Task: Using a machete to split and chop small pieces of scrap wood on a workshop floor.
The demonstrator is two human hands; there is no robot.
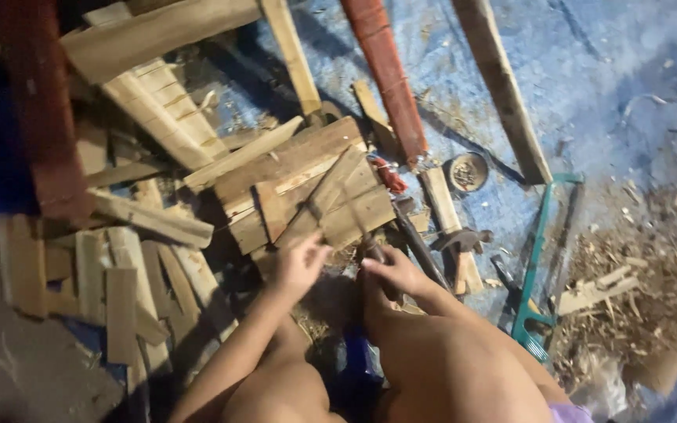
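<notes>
The left hand is half open, its fingers touching the edge of a small wooden assembly of nailed slats that lies on the blue tarp; the right hand is closed around a dark tool, perhaps a hammer handle, just beside it. Several slats look already joined, while many loose wood pieces remain at the left, and a green hacksaw lies apart, so the work seems only partly done

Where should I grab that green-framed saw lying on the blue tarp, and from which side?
Take the green saw by its handle end, the near end by the right knee, coming from above on its right side. The frame lies flat on the tarp, long and narrow, with its far end pointing away; the handle looks like the thickest part. The hammer lies to its left, so that side seems more crowded.
</notes>
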